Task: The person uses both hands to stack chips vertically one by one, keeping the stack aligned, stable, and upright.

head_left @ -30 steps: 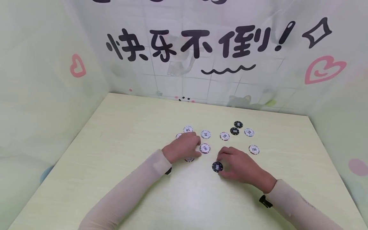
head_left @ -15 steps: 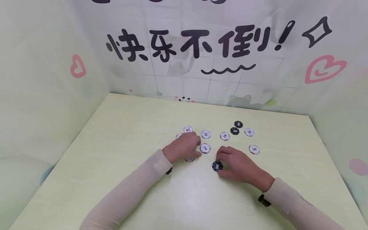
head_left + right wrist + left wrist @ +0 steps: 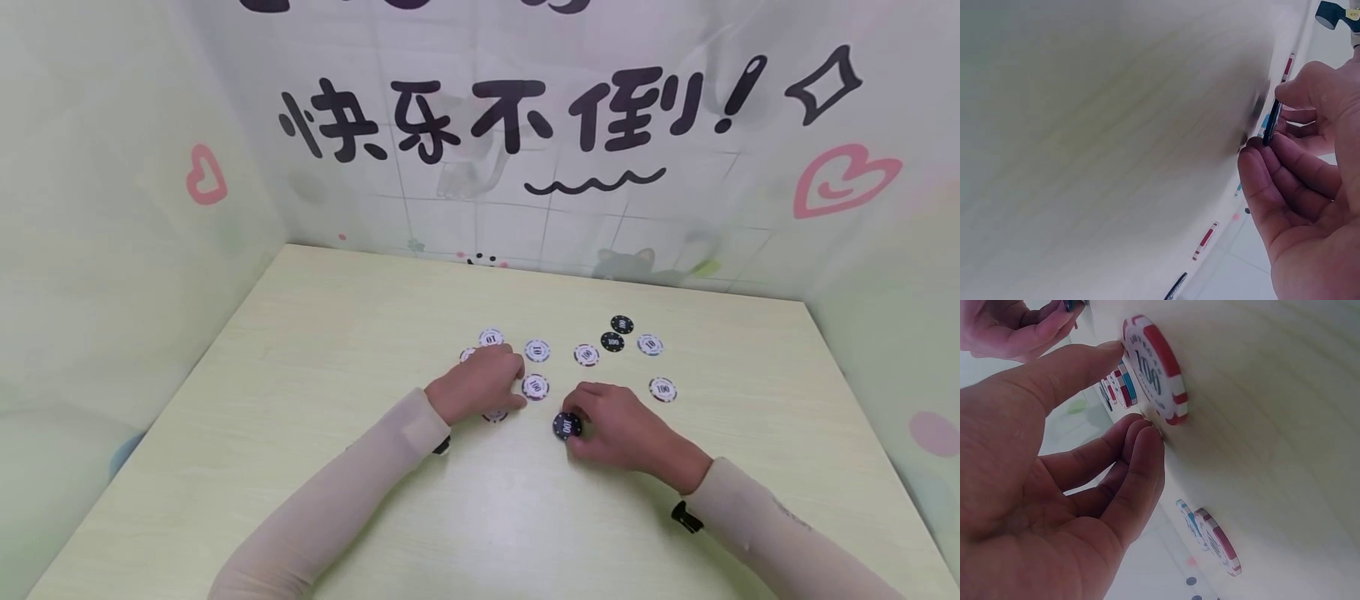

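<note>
In the head view my right hand [image 3: 618, 425] pinches a black poker chip [image 3: 567, 426] marked 100 between thumb and fingers. The right wrist view shows that black chip [image 3: 1272, 122] edge-on, held off the table. Left of it, my left hand [image 3: 480, 382] rests low over several chips, fingers bent and apart from the thumb. Its thumb tip lies by a red-and-white 100 chip [image 3: 1154, 370] in the left wrist view. Beside its fingertips lies another 100 chip [image 3: 536, 387]. The hand partly hides a chip [image 3: 496, 416] below it and one [image 3: 467, 354] above.
Behind the hands lie white 10 chips [image 3: 491, 337], a white 100 chip [image 3: 587, 355] and two black chips [image 3: 612, 342]. Farther right is another 100 chip [image 3: 663, 389]. A printed cloth wall [image 3: 480, 225] borders the pale table [image 3: 480, 517].
The black chip in my right hand has shifted slightly away from me and now looks tilted, with the fingers closer round it. My left hand has stayed in place.
</note>
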Demonstrator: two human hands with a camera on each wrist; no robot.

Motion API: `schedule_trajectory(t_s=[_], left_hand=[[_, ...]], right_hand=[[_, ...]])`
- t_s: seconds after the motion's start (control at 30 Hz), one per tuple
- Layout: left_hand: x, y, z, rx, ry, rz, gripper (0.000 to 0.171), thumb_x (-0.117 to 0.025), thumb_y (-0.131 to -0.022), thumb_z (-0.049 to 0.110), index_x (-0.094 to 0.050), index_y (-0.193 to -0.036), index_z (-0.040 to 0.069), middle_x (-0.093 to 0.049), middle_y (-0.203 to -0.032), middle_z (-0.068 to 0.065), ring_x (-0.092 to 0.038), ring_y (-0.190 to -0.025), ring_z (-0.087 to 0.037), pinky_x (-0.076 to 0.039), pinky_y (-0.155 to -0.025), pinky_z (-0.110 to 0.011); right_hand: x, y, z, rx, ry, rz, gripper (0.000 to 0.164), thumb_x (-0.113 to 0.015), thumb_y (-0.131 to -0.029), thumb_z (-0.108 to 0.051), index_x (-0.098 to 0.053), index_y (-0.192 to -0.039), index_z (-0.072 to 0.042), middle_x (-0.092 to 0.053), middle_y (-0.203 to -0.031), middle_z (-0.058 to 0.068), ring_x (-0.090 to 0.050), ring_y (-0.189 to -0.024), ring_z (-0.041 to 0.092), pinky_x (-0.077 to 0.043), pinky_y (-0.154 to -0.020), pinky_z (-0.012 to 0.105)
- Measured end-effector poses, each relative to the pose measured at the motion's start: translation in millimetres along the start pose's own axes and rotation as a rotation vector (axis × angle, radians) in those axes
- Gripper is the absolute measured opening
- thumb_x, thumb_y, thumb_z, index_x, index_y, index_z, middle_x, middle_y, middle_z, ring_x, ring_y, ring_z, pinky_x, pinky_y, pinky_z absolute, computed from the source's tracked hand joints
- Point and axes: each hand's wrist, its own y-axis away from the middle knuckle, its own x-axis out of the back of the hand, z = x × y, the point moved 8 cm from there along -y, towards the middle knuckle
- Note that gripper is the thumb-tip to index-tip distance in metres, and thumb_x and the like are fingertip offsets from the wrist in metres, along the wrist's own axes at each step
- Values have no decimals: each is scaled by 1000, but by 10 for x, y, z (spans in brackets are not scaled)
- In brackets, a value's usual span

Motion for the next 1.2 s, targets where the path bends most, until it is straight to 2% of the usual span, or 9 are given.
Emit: schedule_trajectory(t_s=[0.27, 0.53, 0.8, 1.2], left_hand=[[10, 4, 13, -11, -4, 8, 33, -77, -83, 32, -71, -102, 6, -57, -87, 1, -52, -75, -13, -45, -64, -24], [33, 19, 32, -23, 6, 11, 32, -77, -83, 31, -71, -102, 5, -56, -87, 1, -52, -75, -14, -44, -64, -24], [20, 22, 19, -16, 14, 9, 32, -78, -83, 30, -71, -101, 6, -56, -86, 1, -52, -75, -14, -45, -64, -24], [0, 8, 4, -14, 3, 9, 33, -78, -83, 32, -70, -102, 6, -56, -87, 1, -52, -75, -14, -45, -64, -23]], right_hand=[[31, -29, -16, -4, -1, 25, 25, -74, -77, -25, -69, -99, -14, -64, -92, -8, -56, -77, 6, -50, -72, 27], [67, -61, -45, 34, -1, 58, 28, -74, -77, -26, -68, -100, -11, -63, -90, -6, -57, -78, 9, -50, -72, 29], [77, -96, -58, 43, 7, 64, 29, -74, -77, -26, -68, -102, -11, -61, -90, -6, -54, -78, 7, -49, -71, 28], [115, -175, -48, 57, -18, 130, 27, -74, -78, -24, -70, -100, -10, -60, -87, -5, -52, -75, 8, -47, -67, 25]])
